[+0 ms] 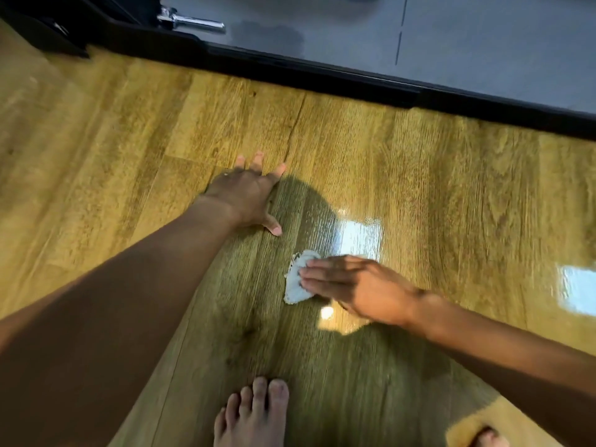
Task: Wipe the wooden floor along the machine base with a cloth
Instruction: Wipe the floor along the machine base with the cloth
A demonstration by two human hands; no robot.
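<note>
the straight fingers (322, 274) of your right hand (354, 288) press a white cloth (295, 282) onto the wooden floor (451, 188), well apart from the machine base (322, 75) along its far edge. your left hand (246, 195) lies flat, fingers spread, holding nothing.

Two hands, one cloth and two bare feet are showing on one wooden floor (451, 175).

The left hand (245, 196) and the right hand (351, 287) are making up the pair, and a single white cloth (298, 280) is lying on the boards. One bare foot (254, 414) is showing at the bottom edge, with a second foot (487, 437) only partly in frame. One black machine base (322, 72) is running along the top, one chrome bar (193, 22) is lying beyond it, and three bright reflections (359, 237) are glinting.
</note>
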